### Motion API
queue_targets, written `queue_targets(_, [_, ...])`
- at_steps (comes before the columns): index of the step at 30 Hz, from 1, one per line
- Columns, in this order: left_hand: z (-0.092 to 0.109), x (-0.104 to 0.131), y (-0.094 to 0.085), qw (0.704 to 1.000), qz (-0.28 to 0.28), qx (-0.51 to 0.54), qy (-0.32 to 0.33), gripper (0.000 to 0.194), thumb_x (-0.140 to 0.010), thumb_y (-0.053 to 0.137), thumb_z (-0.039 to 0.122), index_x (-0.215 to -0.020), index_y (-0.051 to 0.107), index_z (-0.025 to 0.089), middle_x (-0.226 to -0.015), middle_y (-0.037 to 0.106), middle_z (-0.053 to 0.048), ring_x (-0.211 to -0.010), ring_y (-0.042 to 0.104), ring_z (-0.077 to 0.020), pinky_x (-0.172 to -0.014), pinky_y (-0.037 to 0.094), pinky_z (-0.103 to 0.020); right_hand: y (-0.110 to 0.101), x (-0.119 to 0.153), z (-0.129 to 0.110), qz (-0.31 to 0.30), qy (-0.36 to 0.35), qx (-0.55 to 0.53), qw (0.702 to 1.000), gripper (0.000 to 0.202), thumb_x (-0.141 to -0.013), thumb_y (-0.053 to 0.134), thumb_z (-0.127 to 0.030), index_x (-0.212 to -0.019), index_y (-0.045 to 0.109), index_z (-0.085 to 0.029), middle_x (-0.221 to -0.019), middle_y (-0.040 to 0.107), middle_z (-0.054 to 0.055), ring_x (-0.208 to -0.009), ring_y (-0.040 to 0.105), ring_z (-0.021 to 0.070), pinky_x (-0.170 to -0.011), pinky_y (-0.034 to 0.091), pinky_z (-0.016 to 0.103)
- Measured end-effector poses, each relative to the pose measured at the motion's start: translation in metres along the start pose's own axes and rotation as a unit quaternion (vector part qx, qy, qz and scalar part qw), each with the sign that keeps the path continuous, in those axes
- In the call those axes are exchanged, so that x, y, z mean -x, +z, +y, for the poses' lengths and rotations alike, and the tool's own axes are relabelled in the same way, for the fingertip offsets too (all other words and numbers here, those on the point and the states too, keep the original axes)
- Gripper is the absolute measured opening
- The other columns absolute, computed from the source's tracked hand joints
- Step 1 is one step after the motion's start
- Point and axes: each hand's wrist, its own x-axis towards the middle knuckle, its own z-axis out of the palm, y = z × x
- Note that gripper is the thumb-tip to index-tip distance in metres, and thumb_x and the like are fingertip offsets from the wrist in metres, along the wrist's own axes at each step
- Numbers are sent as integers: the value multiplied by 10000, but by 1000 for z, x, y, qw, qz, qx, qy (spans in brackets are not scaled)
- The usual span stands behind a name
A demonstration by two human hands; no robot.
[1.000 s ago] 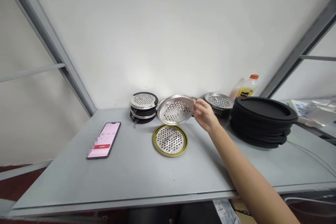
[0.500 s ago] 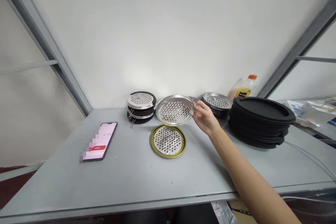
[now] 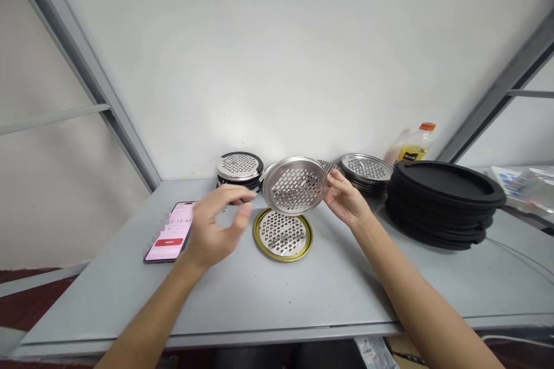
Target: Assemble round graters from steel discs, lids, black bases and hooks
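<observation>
My right hand (image 3: 344, 196) grips the right edge of a round silver perforated plate (image 3: 296, 185), which it holds up and tilted above the table. My left hand (image 3: 219, 225) is to the left of that plate, fingers and thumb apart with nothing between them. Below the raised plate, a perforated disc with a gold rim (image 3: 283, 235) lies flat on the grey table (image 3: 259, 300).
Behind my left hand is a small stack of black and silver discs (image 3: 239, 166). A phone (image 3: 169, 239) lies at the left. Silver perforated plates (image 3: 367, 168), a large black stack (image 3: 441, 202) and an orange-capped bottle (image 3: 418, 141) stand at the right.
My left hand has come into view from the lower left. The silver plate in my right hand is tilted more upright. The whole view has shifted slightly.
</observation>
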Motion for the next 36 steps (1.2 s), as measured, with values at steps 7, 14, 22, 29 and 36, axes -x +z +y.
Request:
queue_targets(7, [-51, 31, 43, 988, -133, -73, 37, 700, -793, 660, 295, -1417, 351, 219, -1373, 466, -138, -1271, 462, -310, -1037, 416, -489, -4, -3, 7, 11, 51, 17, 998, 266, -636, 788, -102, -746, 585, -235, -691, 666, -77, -623, 636, 97, -610, 542, 214])
queue_targets(14, [-41, 43, 36, 980, -190, -57, 23, 955, -768, 722, 475, -1505, 149, 273, -1526, 281, -141, -1387, 314, -337, -1107, 340, -512, -1, 3, 13, 14, 96, 18, 995, 304, -638, 788, -84, -738, 538, -227, -663, 636, -73, -577, 619, 91, -572, 559, 206])
queue_targets(22, [-35, 45, 38, 977, -212, 1, -14, 1068, -702, 736, 567, -1516, 102, 291, -1557, 240, -132, -1414, 271, -334, -1134, 301, -502, 5, 9, 27, 108, 141, 50, 983, 253, -624, 736, -51, -751, 588, -212, -676, 650, -49, -529, 562, 70, -519, 507, 175])
queue_targets(29, [-39, 48, 37, 971, -201, 54, -118, 1035, -677, 739, 604, -1493, 214, 244, -1497, 369, -135, -1371, 351, -339, -1123, 316, -497, 13, 15, 40, 88, 47, 261, 960, 204, -713, 682, -297, -886, 720, -195, -863, 722, 42, -824, 643, 204, -771, 513, 324])
queue_targets(36, [-45, 51, 41, 954, -190, 122, -195, 774, -844, 545, 620, -1450, 329, 190, -1469, 412, -152, -1345, 401, -313, -1116, 321, -471, 13, 18, 35, -6, -42, 407, 912, 419, -874, 504, -543, -1110, 696, -255, -1236, 641, 34, -1251, 483, 283, -1122, 284, 467])
